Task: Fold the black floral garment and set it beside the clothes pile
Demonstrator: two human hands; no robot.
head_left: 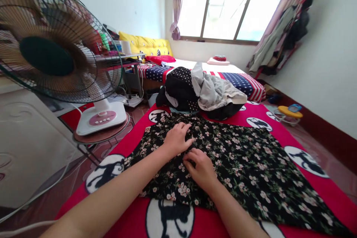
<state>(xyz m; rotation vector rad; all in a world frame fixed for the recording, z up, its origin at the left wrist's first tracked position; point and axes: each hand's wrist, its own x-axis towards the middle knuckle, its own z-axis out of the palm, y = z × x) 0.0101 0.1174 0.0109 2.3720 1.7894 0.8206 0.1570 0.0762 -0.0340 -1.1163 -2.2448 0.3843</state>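
Observation:
A black garment with a small floral print (240, 160) lies spread flat on a red blanket (220, 223) with black-and-white round patches. My left hand (177, 139) rests palm down on the garment near its upper middle, fingers curled onto the cloth. My right hand (201, 169) sits just below and right of it, fingers bent and pinching the fabric. The two hands nearly touch.
A heap of black, grey and white clothes (200, 91) lies beyond the garment. A standing fan (55, 41) on a small round table is at the left. A bed (242, 80), window (231, 3) and hanging clothes (281, 37) are at the back; a yellow stool (288, 113) stands at the right.

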